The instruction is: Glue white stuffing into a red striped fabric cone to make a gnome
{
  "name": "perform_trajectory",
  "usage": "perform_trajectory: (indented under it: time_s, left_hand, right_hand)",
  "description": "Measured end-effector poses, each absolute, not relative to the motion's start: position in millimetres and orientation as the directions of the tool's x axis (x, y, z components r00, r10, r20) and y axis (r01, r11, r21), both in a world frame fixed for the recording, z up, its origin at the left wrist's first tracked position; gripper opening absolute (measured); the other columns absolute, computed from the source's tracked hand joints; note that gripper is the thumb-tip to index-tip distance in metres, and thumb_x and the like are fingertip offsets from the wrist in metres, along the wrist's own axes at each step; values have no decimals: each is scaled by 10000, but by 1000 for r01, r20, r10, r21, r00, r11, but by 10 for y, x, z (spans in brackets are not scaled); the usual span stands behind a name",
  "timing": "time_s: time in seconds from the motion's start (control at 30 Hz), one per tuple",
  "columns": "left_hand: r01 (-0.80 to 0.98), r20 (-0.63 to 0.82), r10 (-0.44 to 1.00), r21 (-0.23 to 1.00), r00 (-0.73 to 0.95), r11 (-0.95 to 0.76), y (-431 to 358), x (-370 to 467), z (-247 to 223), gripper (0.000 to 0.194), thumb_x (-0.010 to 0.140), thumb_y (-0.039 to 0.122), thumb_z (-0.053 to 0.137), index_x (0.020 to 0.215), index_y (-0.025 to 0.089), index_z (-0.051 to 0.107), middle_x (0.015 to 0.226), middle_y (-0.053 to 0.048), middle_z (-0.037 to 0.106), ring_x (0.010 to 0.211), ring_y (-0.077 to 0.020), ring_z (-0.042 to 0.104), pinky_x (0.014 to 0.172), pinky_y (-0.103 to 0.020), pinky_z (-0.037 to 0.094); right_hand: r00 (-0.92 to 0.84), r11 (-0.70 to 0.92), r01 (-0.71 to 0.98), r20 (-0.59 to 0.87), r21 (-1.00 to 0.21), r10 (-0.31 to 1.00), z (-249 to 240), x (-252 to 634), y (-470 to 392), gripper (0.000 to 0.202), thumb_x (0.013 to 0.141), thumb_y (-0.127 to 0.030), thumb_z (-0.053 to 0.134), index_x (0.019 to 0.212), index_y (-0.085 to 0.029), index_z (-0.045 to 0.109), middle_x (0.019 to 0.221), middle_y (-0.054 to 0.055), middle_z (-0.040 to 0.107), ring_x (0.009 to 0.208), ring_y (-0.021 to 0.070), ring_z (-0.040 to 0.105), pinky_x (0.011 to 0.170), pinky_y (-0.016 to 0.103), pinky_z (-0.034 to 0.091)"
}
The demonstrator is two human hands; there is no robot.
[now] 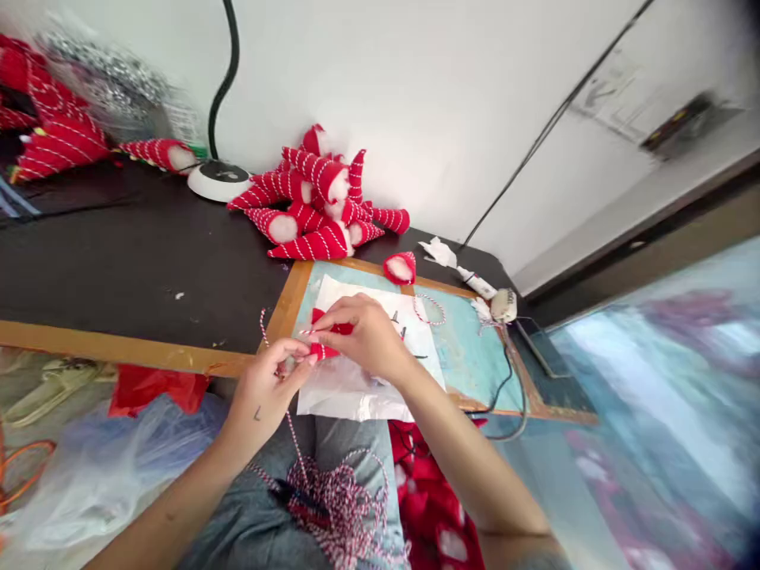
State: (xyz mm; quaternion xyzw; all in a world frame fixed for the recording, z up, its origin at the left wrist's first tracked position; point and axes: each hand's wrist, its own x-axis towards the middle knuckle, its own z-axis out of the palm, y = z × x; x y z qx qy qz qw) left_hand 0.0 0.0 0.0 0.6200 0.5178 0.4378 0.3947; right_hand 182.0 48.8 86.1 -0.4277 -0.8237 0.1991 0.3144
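Head view: at the bench's front edge our left hand pinches the striped twine while our right hand pinches the red cloth piece; we should keep twine taut, grips close

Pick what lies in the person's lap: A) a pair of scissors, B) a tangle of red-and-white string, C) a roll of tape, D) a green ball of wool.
B: a loose tangle of red-and-white string sits on the grey trousers, with one strand running up to the left hand.
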Motion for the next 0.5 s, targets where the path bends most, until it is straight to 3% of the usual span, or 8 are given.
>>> perform_trajectory:
  time_s: [0.23, 0.37, 0.5]
  left_hand:
    - [280, 159, 984, 944, 83, -176, 56, -47, -84, 252, 912, 470, 636, 977, 228, 659, 878, 2, 670, 678, -165, 530, 649, -295, 419]
    - [225, 164, 979, 956, 118, -188, 124, -64, -133, 288, 904, 485, 639, 1015, 223, 688, 910, -22, 699, 737, -183, 601, 677, -299, 462]
    - [168, 155, 983, 971, 101, -170, 137, -102, -134, 304, 881, 489, 661, 1008, 216, 703, 844, -20, 698, 729, -190, 624, 671, -296, 481]
  right_hand:
    - [-526, 519, 418, 267, -746, 808, 927, 1916, 728, 65, 865, -205, 826, 817, -232, 790, 963, 3, 804, 941, 151, 741, 947, 305, 546]
    - [-592, 441, 435, 119, -785, 797, 966, 1859, 877, 30, 897, -223, 787, 869, -228, 777, 1023, 2, 810, 1022, 158, 749, 1001, 307, 536]
    - [-680, 410, 462, -17, -787, 733, 992, 1799, 999, 48, 926, -235, 745, 882, -224, 761, 929, -25, 795, 938, 145, 737, 930, 278, 535]
